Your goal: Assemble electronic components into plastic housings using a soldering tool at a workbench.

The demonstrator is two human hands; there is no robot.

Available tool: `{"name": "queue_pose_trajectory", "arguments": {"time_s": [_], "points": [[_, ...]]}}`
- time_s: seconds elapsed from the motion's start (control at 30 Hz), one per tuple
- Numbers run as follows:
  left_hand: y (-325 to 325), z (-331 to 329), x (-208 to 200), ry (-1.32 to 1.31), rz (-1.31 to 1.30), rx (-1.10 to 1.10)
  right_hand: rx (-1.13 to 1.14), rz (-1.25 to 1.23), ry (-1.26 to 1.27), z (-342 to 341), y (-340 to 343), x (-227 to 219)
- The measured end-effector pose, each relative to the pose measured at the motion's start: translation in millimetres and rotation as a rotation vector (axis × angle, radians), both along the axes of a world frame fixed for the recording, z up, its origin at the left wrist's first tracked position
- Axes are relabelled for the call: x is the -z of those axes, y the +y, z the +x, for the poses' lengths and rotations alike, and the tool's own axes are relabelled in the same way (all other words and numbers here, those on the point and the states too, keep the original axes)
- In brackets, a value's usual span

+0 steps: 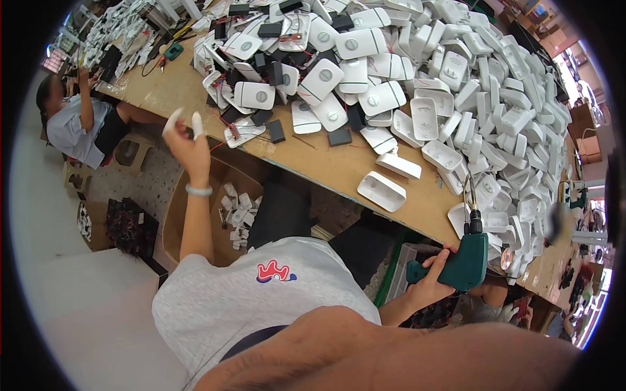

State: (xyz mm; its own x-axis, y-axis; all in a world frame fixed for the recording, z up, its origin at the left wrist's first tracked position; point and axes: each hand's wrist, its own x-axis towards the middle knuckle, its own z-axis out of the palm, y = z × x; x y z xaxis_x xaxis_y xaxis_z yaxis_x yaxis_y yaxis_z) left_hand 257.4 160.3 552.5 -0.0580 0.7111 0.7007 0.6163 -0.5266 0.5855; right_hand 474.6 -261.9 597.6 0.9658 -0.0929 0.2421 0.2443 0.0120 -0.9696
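Note:
My right hand (435, 281) grips the handle of a green soldering gun (471, 264) at the table's front edge. The gun's thin metal tip points up, over the white plastic shells. Past the table's front edge on the left, my left hand (191, 151) is raised with its fingers apart and nothing in them. White covers sit on two of its fingertips. Nearest to it on the table lies an open white cover with red wires (244, 132), beside a black rectangular block (277, 131). An empty white shell (382, 191) lies near the table edge between my hands.
A large heap of white shells (515, 124) fills the table's right side. White covers with round grey discs (324, 81) and black blocks pile at the middle. Below stands a cardboard box (176, 218) with small white parts. Another person (78, 124) sits at the left.

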Motion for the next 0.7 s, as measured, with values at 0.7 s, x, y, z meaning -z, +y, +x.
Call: {"name": "queue_pose_trajectory", "arguments": {"time_s": [0.7], "points": [[-72.6, 89.3, -8.1, 0.398, 0.43, 0.534, -0.089, -0.128, 0.165, -51.6, -8.9, 14.2]]}}
